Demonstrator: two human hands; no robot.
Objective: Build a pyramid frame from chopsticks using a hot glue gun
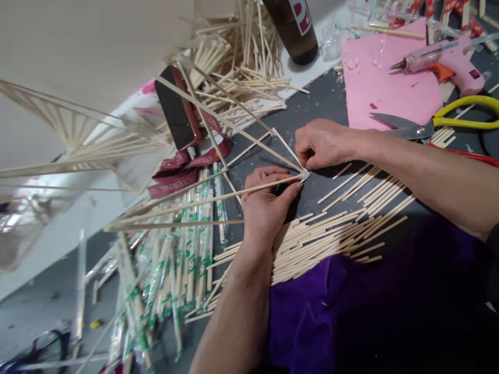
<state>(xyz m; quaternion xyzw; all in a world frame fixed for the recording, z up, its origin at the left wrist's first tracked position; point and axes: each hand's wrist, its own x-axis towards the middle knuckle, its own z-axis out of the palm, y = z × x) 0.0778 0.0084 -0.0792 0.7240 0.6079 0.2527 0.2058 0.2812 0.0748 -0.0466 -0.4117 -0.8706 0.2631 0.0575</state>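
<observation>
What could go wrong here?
1. Joint slip: the left hand pinches the stick frame close to its white joint; if the fingers shift, the sticks could move out of line.
2. Cut: the scissors lie right beside the right forearm, so drawing that arm back might catch a blade.
3. Knock: the phone stands propped up behind the frame's sticks; swinging the frame could topple it.
</observation>
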